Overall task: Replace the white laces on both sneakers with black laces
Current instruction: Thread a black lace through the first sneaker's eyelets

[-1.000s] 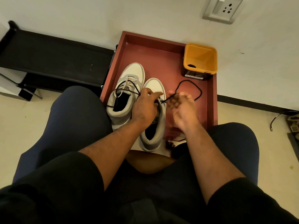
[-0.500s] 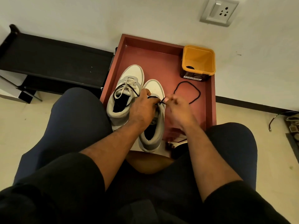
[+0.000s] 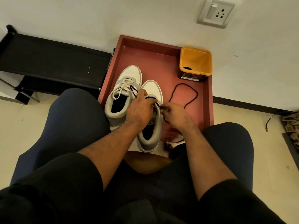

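1. I count two sneakers in the red tray [image 3: 208,101], side by side with toes toward the wall: the left sneaker [image 3: 123,88] and the right sneaker [image 3: 152,113], touching along their inner sides.
2. The left sneaker sits near the tray's left wall; the right sneaker's heel hangs over the tray's near edge.
3. One white lace [image 3: 123,88] is in the left sneaker, loosely threaded, and a short stretch of black lace also shows at its eyelets.
4. One black lace [image 3: 184,96] runs from the right sneaker's eyelets out onto the tray floor in an open loop.
5. My left hand [image 3: 140,109] lies over the right sneaker's tongue area, its grip closed around the upper, thumb by the toe-side eyelets.
6. My right hand [image 3: 176,115] is just beside it, its grip pinched on the black lace close to the eyelets.
7. One orange tub [image 3: 195,62] stands in the tray's far right corner, near its back wall and right wall, with something dark at its bottom that I cannot make out.
8. Bare tray floor lies between the sneakers and the tub, and behind the toes up to the back wall.
9. The tray butts against the room wall; one wall socket [image 3: 216,12] is above it, one black bench [image 3: 53,60] to the left.
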Available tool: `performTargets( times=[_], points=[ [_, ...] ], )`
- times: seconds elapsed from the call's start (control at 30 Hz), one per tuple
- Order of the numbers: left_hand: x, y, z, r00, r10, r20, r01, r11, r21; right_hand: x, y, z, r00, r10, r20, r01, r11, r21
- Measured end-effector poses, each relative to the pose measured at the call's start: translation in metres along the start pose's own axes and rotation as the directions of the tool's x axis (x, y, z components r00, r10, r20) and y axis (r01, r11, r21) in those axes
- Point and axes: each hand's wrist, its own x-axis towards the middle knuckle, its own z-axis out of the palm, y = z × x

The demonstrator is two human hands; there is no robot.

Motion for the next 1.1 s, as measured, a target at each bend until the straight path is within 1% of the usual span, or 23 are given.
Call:
performTargets(
  times=[0.03,0.1,0.17,0.23,0.27,0.33,0.37,0.4,0.43,0.47,0.5,0.53,0.57,0.6,0.63,0.73,0.77,0.83,0.9,0.97,1.0,1.03,1.1],
  points=[
    [-0.001,0.000,-0.001,1.000,-0.005,0.001,0.005,1.000,0.000,0.000,-0.001,-0.001,0.997,0.043,-0.064,-0.040,0.998,0.050],
    [-0.001,0.001,-0.002,1.000,-0.020,0.006,0.020,1.000,-0.010,-0.002,0.000,-0.014,0.941,0.224,-0.252,-0.134,0.934,0.331],
    [0.000,0.001,-0.002,0.999,-0.042,0.013,0.043,0.999,-0.019,-0.003,0.011,-0.037,0.765,0.468,-0.442,-0.112,0.773,0.625],
    [0.000,0.002,-0.002,0.999,-0.050,0.013,0.050,0.999,-0.015,-0.009,0.025,-0.058,0.582,0.652,-0.486,-0.036,0.617,0.786],
    [0.000,0.002,-0.002,0.999,-0.050,0.010,0.050,0.999,-0.014,-0.011,0.030,-0.064,0.520,0.700,-0.489,-0.006,0.576,0.818],
    [0.000,0.001,-0.002,0.998,-0.055,0.006,0.055,0.998,-0.017,-0.012,0.036,-0.066,0.460,0.721,-0.519,-0.007,0.587,0.809],
    [0.000,0.001,-0.002,0.998,-0.057,0.005,0.057,0.998,-0.018,-0.012,0.037,-0.065,0.467,0.704,-0.535,-0.022,0.614,0.789],
    [0.000,0.001,-0.002,0.998,-0.058,0.007,0.059,0.998,-0.020,-0.011,0.037,-0.064,0.521,0.673,-0.524,-0.086,0.653,0.753],
    [0.000,0.000,-0.002,0.998,-0.060,0.009,0.060,0.998,-0.022,-0.010,0.036,-0.063,0.621,0.631,-0.465,-0.215,0.707,0.673],
    [0.000,0.000,-0.002,0.998,-0.063,0.011,0.063,0.998,-0.026,-0.010,0.037,-0.059,0.750,0.587,-0.306,-0.379,0.760,0.528],
    [-0.001,0.000,-0.003,0.998,-0.067,0.014,0.068,0.997,-0.031,-0.011,0.036,-0.054,0.823,0.566,-0.050,-0.524,0.790,0.319],
    [-0.001,0.000,-0.003,0.997,-0.071,0.015,0.072,0.997,-0.035,-0.013,0.033,-0.047,0.800,0.574,0.178,-0.593,0.801,0.082],
    [-0.001,-0.001,-0.003,0.997,-0.073,0.015,0.074,0.997,-0.037,-0.012,0.031,-0.038,0.755,0.582,0.302,-0.575,0.809,-0.122],
    [-0.001,-0.001,-0.003,0.997,-0.073,0.014,0.074,0.997,-0.038,-0.011,0.032,-0.032,0.736,0.593,0.326,-0.545,0.805,-0.233],
    [-0.001,-0.001,-0.003,0.997,-0.072,0.013,0.073,0.997,-0.040,-0.008,0.034,-0.027,0.749,0.595,0.290,-0.529,0.802,-0.278],
    [0.001,-0.003,0.000,0.998,-0.063,0.011,0.064,0.996,-0.067,-0.003,0.040,-0.026,0.853,0.518,0.067,-0.471,0.819,-0.329],
    [0.001,-0.004,0.001,0.998,-0.067,0.013,0.068,0.994,-0.090,-0.003,0.041,-0.027,0.882,0.472,-0.019,-0.456,0.840,-0.295],
    [0.003,-0.006,0.004,0.996,-0.088,0.022,0.090,0.986,-0.140,0.002,0.042,-0.025,0.922,0.363,-0.133,-0.375,0.924,-0.075],
    [0.004,-0.006,0.005,0.995,-0.097,0.029,0.101,0.982,-0.159,0.001,0.032,-0.017,0.963,0.250,-0.100,-0.242,0.967,0.082],
    [0.004,-0.006,0.005,0.995,-0.092,0.028,0.095,0.984,-0.152,0.002,0.025,-0.002,0.987,0.150,-0.063,-0.149,0.989,0.016],
    [0.004,-0.006,0.004,0.996,-0.088,0.028,0.091,0.985,-0.145,0.003,0.022,0.003,0.988,0.125,-0.093,-0.124,0.992,0.013],
    [0.003,-0.006,0.004,0.996,-0.085,0.029,0.088,0.986,-0.138,0.003,0.020,0.005,0.985,0.111,-0.129,-0.101,0.992,0.082],
    [0.003,-0.006,0.004,0.996,-0.081,0.028,0.084,0.988,-0.128,0.004,0.019,0.001,0.961,0.170,-0.219,-0.101,0.950,0.296]
  ],
)
